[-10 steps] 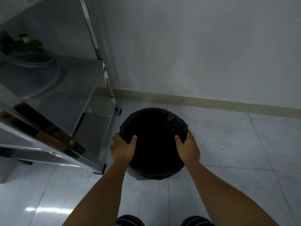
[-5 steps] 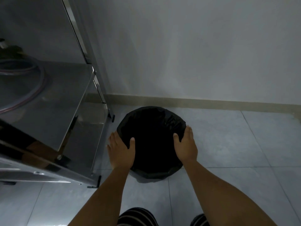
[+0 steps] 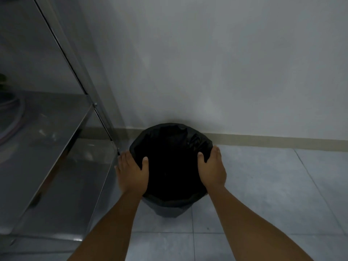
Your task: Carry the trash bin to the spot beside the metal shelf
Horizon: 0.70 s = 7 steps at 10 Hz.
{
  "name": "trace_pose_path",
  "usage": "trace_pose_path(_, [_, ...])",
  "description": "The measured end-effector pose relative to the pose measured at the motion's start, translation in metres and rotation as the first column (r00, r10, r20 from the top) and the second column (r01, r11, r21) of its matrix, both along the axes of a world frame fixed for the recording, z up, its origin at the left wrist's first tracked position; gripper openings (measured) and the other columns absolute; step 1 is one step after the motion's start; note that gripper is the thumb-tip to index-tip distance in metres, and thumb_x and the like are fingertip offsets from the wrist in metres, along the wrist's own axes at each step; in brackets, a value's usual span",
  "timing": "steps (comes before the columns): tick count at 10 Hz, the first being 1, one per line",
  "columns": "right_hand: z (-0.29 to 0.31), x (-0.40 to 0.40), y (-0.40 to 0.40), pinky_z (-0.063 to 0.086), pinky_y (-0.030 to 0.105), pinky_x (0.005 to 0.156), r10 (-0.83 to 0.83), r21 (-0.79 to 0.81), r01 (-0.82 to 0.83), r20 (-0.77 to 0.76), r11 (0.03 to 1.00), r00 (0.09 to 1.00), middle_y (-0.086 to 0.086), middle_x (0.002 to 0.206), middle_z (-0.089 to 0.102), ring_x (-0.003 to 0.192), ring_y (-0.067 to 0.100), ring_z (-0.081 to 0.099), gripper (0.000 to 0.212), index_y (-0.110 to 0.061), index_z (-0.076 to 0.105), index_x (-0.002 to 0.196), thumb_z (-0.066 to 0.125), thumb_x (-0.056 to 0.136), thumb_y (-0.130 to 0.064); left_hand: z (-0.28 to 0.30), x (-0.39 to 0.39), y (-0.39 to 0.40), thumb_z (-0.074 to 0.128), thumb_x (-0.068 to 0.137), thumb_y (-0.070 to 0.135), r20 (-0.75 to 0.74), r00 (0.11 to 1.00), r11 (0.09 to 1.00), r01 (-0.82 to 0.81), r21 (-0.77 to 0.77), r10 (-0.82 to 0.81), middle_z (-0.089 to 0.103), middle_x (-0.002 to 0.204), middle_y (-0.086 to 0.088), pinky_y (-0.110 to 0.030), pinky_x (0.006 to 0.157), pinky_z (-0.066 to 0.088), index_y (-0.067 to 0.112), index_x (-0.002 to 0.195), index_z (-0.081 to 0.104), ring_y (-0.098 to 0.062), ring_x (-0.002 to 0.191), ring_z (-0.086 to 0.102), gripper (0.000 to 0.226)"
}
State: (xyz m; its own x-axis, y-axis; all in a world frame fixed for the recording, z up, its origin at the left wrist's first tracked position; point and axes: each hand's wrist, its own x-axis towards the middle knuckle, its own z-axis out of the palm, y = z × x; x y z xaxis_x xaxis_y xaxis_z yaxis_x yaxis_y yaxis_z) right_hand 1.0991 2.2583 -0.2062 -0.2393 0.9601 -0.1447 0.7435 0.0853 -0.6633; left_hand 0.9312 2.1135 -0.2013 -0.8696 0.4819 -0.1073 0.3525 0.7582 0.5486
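Note:
A round trash bin (image 3: 172, 162) lined with a black bag sits low in the middle, close to the wall and right beside the metal shelf (image 3: 56, 140). My left hand (image 3: 132, 172) grips the bin's left rim, thumb inside. On the right rim, my right hand (image 3: 212, 170) holds the same way. The bin's grey base shows below the bag; whether it rests on the floor I cannot tell.
The steel shelf's slanted post (image 3: 79, 76) and lower tier fill the left. A white wall (image 3: 226, 63) with a beige skirting strip (image 3: 273, 141) runs behind the bin. Grey floor tiles (image 3: 263, 194) spread to the right and front.
The bin has moved farther away from me, toward the wall and alongside the shelf's rear post. Both hands stayed on its rim. My view has tilted upward.

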Motion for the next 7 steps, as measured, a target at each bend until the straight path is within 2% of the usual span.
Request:
trace_pose_path(2, [-0.002,-0.018,0.026,0.033,0.043,0.113,-0.008,0.016,0.008,0.011,1.0,1.0,0.001,0.166,0.014,0.148,0.023,0.028,0.073,-0.015,0.01,0.159,0.034,0.1,-0.051,-0.007,-0.024,0.024,0.045,0.099,0.052,-0.025,0.999,0.999,0.043,-0.005,-0.043,0.023,0.168,-0.019,-0.049,0.128,0.015,0.002,0.16,0.022,-0.033,0.158,0.018,0.082])
trace_pose_path(4, [-0.002,-0.028,0.038,0.031,0.044,0.115,0.013,0.012,-0.013,-0.002,1.0,1.0,0.005,0.166,0.012,0.15,0.023,0.022,0.079,-0.013,0.005,0.159,0.037,0.098,-0.053,0.0,-0.047,0.043,0.032,0.1,0.061,0.017,0.994,0.987,0.112,-0.116,-0.11,0.01,0.172,-0.016,-0.05,0.129,0.009,0.005,0.163,0.01,-0.032,0.159,0.009,0.087])
trace_pose_path(5, [0.001,-0.021,0.04,0.022,0.043,0.12,0.127,-0.076,-0.123,0.049,0.99,0.991,0.006,0.167,0.002,0.153,0.023,0.011,0.086,-0.012,-0.004,0.158,0.039,0.097,-0.055,0.011,-0.05,0.041,0.023,0.101,0.063,0.098,0.985,0.957,0.159,-0.242,-0.139,-0.003,0.172,-0.015,-0.049,0.129,0.005,0.006,0.163,0.0,-0.031,0.16,0.0,0.088])
trace_pose_path(6, [0.023,-0.004,0.034,0.011,0.041,0.124,0.251,-0.15,-0.228,0.163,0.962,0.954,0.008,0.167,-0.006,0.154,0.025,0.002,0.087,-0.01,-0.006,0.157,0.037,0.097,-0.056,0.042,-0.028,0.033,0.017,0.102,0.059,0.123,0.979,0.92,0.194,-0.34,-0.161,-0.011,0.172,-0.015,-0.048,0.129,0.001,0.004,0.162,-0.007,-0.031,0.16,-0.006,0.085])
trace_pose_path(7, [0.069,0.009,0.016,0.009,0.041,0.123,0.395,-0.226,-0.343,0.256,0.912,0.882,0.008,0.167,-0.006,0.153,0.029,0.002,0.078,-0.011,-0.002,0.158,0.033,0.1,-0.05,0.088,0.001,0.024,0.016,0.104,0.056,0.14,0.969,0.882,0.242,-0.404,-0.202,-0.013,0.171,-0.015,-0.049,0.129,-0.001,0.004,0.162,-0.007,-0.031,0.16,-0.009,0.081])
